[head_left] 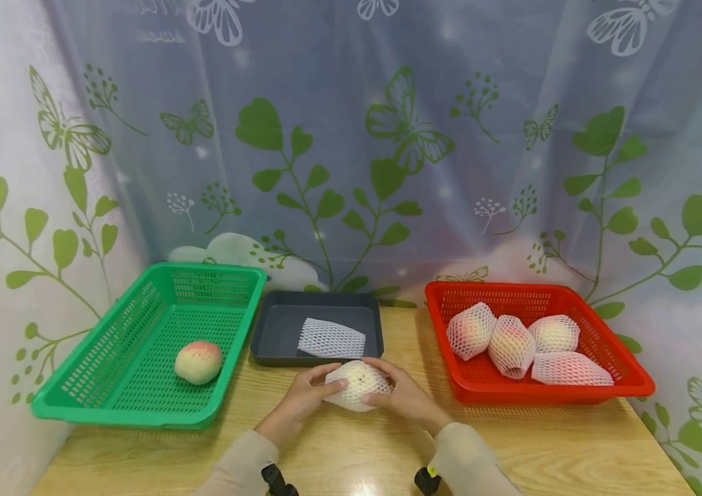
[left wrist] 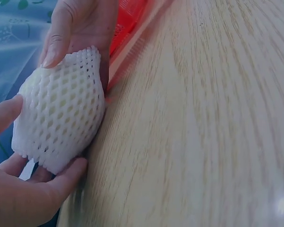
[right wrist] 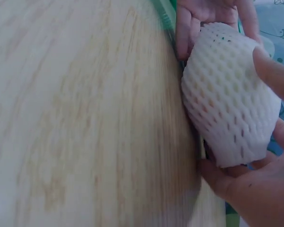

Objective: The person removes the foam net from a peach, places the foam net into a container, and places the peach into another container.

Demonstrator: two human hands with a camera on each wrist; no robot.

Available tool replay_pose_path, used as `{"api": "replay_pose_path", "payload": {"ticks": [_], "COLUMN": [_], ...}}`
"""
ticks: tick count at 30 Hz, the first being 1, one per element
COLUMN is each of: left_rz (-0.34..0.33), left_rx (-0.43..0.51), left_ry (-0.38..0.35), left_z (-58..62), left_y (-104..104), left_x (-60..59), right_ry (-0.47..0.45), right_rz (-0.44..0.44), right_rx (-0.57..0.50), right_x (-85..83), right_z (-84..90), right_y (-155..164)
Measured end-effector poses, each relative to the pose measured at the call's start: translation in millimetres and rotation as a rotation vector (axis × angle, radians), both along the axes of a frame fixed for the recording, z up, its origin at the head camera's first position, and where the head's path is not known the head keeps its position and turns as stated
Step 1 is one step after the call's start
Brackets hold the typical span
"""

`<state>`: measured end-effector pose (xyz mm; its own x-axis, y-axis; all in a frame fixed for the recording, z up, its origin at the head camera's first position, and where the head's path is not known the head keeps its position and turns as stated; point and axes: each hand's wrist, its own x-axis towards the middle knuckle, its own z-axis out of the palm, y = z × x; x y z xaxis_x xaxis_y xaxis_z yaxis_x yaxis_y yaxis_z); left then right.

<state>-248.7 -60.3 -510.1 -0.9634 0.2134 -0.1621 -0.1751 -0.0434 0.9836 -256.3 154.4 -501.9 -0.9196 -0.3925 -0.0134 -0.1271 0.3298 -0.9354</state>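
Between my two hands is a pale peach in a white foam net sleeve (head_left: 357, 387), held just above the front of the table. My left hand (head_left: 305, 399) grips its left end, with the thumb on the near side and fingers curled behind. On the opposite end my right hand (head_left: 409, 398) holds it the same way. Both wrist views show the foam net (left wrist: 61, 106) covering the fruit, its open ends loose near the fingers. Inside the green basket (head_left: 47, 408) lies one bare peach (head_left: 198, 362). An unused foam net (head_left: 331, 337) lies flat in the dark grey tray (head_left: 276, 310).
At the right stands a red basket (head_left: 468, 393) with several net-wrapped peaches (head_left: 512, 346). The wooden table (head_left: 549, 448) runs under everything. A patterned curtain (head_left: 338, 138) hangs right behind the tray and baskets.
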Motion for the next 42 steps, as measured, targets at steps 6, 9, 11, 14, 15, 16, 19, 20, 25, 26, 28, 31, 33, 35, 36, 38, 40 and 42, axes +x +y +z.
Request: {"api": "replay_pose_path", "payload": {"ticks": [6, 9, 11, 14, 15, 16, 19, 20, 25, 26, 28, 31, 33, 35, 36, 38, 40, 42], "left_rz": [0.004, 0.004, 0.004, 0.005, 0.006, 0.008, 0.012, 0.013, 0.004, 0.006, 0.024, 0.098, 0.161, 0.213, 0.231, 0.246, 0.238, 0.216], "left_rx": [0.094, 0.120, 0.130, 0.142, 0.143, 0.142, 0.129, 0.125, 0.113, 0.114, 0.094, 0.050, 0.014, -0.001, -0.002, 0.009, 0.024, 0.031], "left_ry": [-0.034, -0.037, -0.036, -0.034, -0.032, -0.030, -0.029, -0.031, -0.026, -0.023, -0.008, 0.048, 0.107, 0.149, 0.165, 0.181, 0.184, 0.184], "left_z": [-3.3, -2.5, -1.3, 0.0, -0.1, 0.0, 0.2, 0.7, 5.2, 5.8, 8.8, 14.2, 18.6, 22.8, 24.8, 27.3, 28.7, 28.8], "left_y": [-0.4, -0.1, -0.3, 0.2, 0.4, 0.4, 0.9, 1.0, 1.4, 1.2, 0.5, -1.8, -4.2, -6.8, -8.1, -10.7, -12.5, -13.5], "left_x": [-0.6, 0.4, 1.4, 3.1, 3.4, 3.7, 3.7, 3.5, 3.5, 3.2, 3.7, 3.3, 3.7, 4.0, 4.6, 5.6, 7.4, 8.8], "right_ry": [-0.021, -0.033, -0.024, -0.011, -0.010, -0.008, -0.005, -0.006, 0.003, 0.005, 0.012, 0.013, 0.011, 0.009, 0.014, 0.017, 0.021, 0.024], "right_rz": [0.051, 0.064, 0.058, 0.045, 0.040, 0.035, 0.024, 0.020, 0.014, 0.010, -0.007, -0.042, -0.070, -0.087, -0.091, -0.094, -0.091, -0.081], "right_rx": [0.007, -0.008, -0.010, -0.011, -0.013, -0.012, -0.011, -0.009, -0.017, -0.015, 0.000, 0.014, 0.011, -0.009, -0.017, -0.044, -0.066, -0.086], "right_x": [-2.7, -4.2, -5.6, -6.6, -6.8, -6.6, -5.5, -4.9, -2.2, -1.8, -1.4, 0.2, 1.1, 2.4, 2.5, 3.1, 4.1, 5.2], "right_z": [-2.8, -4.7, -6.4, -8.8, -9.3, -9.4, -8.5, -7.5, -0.3, 1.4, 4.4, 9.1, 10.8, 12.3, 12.4, 13.1, 14.7, 16.3], "right_y": [-3.5, -4.7, -5.1, -5.0, -4.9, -5.0, -5.0, -5.0, -2.4, -1.6, 0.1, 2.1, 3.3, 4.6, 5.3, 6.8, 7.9, 9.2]}}
